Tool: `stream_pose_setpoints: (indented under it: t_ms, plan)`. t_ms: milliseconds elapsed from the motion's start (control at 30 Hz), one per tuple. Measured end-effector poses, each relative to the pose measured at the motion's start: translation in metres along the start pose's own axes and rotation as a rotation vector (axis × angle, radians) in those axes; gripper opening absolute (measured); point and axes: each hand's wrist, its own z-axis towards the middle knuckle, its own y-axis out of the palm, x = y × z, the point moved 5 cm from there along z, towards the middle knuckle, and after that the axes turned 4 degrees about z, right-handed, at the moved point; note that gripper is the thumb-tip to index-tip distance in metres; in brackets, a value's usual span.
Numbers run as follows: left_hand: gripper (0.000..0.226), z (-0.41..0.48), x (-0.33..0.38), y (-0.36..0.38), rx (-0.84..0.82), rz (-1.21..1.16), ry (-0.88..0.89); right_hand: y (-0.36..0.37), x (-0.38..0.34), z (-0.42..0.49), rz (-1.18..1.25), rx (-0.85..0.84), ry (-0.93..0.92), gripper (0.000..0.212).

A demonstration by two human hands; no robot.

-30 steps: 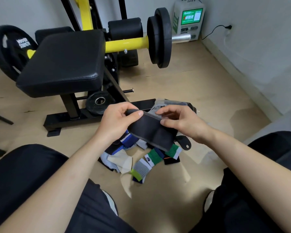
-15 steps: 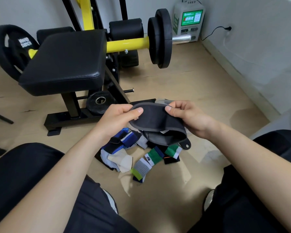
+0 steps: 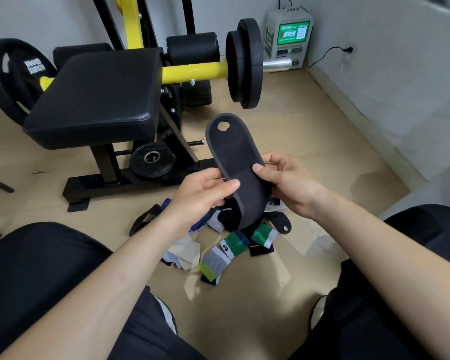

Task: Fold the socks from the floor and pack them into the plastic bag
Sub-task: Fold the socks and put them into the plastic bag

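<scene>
I hold a dark grey strap-like piece with a round hole near its upper end, raised above the floor. My left hand pinches its lower left edge with the thumb on top. My right hand pinches its right edge. Its bottom end curls under. Below my hands a pile of socks lies on the wooden floor: a grey and lime one, green and white ones, beige and blue ones. Another dark piece with a hole lies at the pile's right. No plastic bag is in sight.
A black and yellow weight bench with weight plates stands just beyond the pile. A white charging station sits against the far wall. My knees in black trousers frame the pile on both sides.
The dark piece was folded and held flat between my hands. Now it has sprung open and stands upright, its holed end pointing up. Both hands rose a little.
</scene>
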Motion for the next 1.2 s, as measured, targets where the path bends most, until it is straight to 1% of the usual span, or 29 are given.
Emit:
stream_pose_setpoints:
  t_ms: [133,233,300,433,533,600,700,767,867,967,1033,1100,1133,1200]
  plan:
    - [0.014,0.004,-0.002,-0.006,0.151,-0.05,0.004,0.008,0.004,-0.004,-0.001,-0.048,0.03,0.005]
    - [0.016,0.007,-0.005,-0.016,0.261,-0.139,-0.03,0.011,0.005,-0.007,-0.058,-0.095,0.062,0.016]
    - [0.017,0.008,-0.007,-0.021,0.322,-0.167,-0.046,0.012,0.004,-0.008,-0.083,-0.096,0.05,0.012]
    - [0.015,0.007,-0.009,-0.024,0.373,-0.175,-0.045,0.013,0.004,-0.007,-0.07,-0.04,0.03,0.009]
    - [0.011,0.004,-0.006,-0.026,0.399,-0.137,0.007,0.011,0.007,-0.006,-0.083,-0.005,0.054,0.008]
    - [0.013,0.004,-0.003,-0.026,0.363,-0.134,0.035,0.01,0.008,-0.007,-0.063,-0.002,0.079,0.009]
    - [0.02,0.006,-0.002,-0.019,0.198,-0.158,0.033,0.008,0.007,-0.007,0.09,0.022,0.09,0.013]
    - [0.027,0.007,-0.002,-0.014,0.094,-0.238,0.001,0.005,0.007,-0.005,0.16,0.039,0.09,0.012]
    - [0.049,0.006,-0.004,-0.008,-0.034,-0.406,-0.103,0.001,0.006,-0.003,0.177,0.055,0.074,0.012]
    - [0.076,0.006,-0.007,-0.005,-0.117,-0.426,-0.212,0.001,0.005,-0.004,0.14,0.059,0.041,0.013]
    - [0.085,0.007,-0.009,-0.006,-0.137,-0.439,-0.264,0.003,0.005,-0.006,0.091,0.057,0.005,0.015]
    - [0.086,0.007,-0.011,-0.006,-0.148,-0.464,-0.294,0.005,0.005,-0.007,0.042,0.055,-0.027,0.017]
    - [0.083,0.007,-0.01,-0.006,-0.137,-0.475,-0.292,0.005,0.006,-0.007,0.023,0.056,-0.037,0.017]
    - [0.064,0.007,-0.007,-0.007,-0.068,-0.494,-0.216,0.006,0.006,-0.007,-0.005,0.068,-0.04,0.017]
